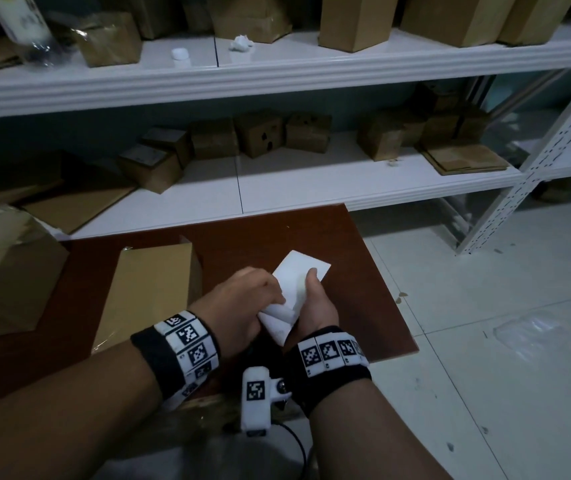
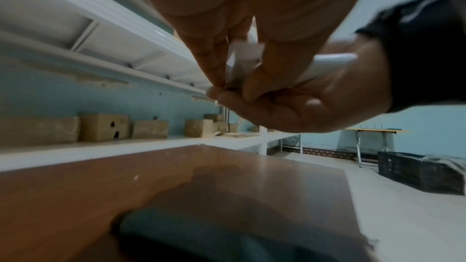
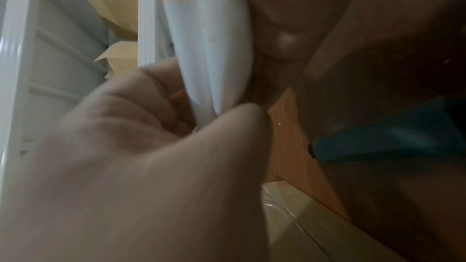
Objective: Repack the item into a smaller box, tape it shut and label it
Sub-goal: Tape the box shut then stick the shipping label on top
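Low centre of frame: white paper label sheet [image 1: 299, 285] pinched by left hand [image 1: 242, 303] and gripped by right hand [image 1: 315, 303], above brown wooden table [image 1: 363, 289]. Might tear or stick to itself (peeling too fast). Taped brown cardboard box [image 1: 149, 292] just left.

White metal shelving [image 1: 277, 81] w/ cardboard boxes [image 1: 260, 136], brown table [image 1: 363, 289], tiled floor [image 1: 502, 341], black crate [image 2: 421, 172]

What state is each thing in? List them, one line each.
Label sheet: held above the table by both hands, bent, partly peeled apart.
Left hand: pinches the sheet's near edge.
Right hand: grips the sheet.
Long box: lies flat on the table, closed, glossy tape along its edge.
Big box: at the table's left, top looks taped.
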A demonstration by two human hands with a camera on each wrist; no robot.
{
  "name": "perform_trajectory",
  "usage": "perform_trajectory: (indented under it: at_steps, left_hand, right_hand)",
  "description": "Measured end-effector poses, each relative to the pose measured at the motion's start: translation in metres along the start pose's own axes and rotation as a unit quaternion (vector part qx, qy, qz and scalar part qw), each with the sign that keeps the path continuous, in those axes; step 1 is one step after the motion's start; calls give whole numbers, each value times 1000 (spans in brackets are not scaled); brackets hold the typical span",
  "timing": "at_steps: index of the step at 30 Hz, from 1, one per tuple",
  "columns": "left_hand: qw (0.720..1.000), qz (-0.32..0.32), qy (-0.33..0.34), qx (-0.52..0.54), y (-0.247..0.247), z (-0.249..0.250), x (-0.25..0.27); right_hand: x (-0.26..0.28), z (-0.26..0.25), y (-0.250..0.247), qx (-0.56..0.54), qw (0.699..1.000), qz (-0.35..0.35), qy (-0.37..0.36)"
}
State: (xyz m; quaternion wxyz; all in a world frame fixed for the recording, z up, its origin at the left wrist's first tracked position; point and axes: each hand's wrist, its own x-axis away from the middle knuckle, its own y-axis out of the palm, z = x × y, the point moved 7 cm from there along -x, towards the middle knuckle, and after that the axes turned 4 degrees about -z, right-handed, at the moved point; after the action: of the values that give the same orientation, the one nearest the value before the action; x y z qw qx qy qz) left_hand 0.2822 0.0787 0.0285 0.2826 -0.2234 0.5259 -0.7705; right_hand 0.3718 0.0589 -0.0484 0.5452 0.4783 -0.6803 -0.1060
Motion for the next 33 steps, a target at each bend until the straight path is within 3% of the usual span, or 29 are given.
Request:
perform_trajectory:
  at_steps: [10,13,17,24,26,29,30,33]
  left_hand:
    - [999,27,22,15,-13,-10,23]
    - [996,49,-37,72,-19,-17,24]
    - [962,129,-135,199,-27,-34,31]
    - [968,54,-84,231,-19,-20,34]
    - [968,95,-97,212,-24,-24,34]
    - [954,248,-114,122,-50,-32,38]
    - [950,266,-113,115,-54,-33,37]
    - [969,185,-91,133,-53,-31,23]
  right_hand:
    - [-1,4,-4,96,994,42,-24]
    - [-8,2,-8,151,985,66,-44]
    - [-9,-2,-10,200,976,79,-45]
    - [-12,-3,-7,204,975,75,-39]
    - [-10,-3,-6,202,978,47,-38]
    - [-8,3,-1,178,983,-1,-35]
    - [-6,4,2,172,984,-23,-31]
    - [1,8,12,159,984,-79,-32]
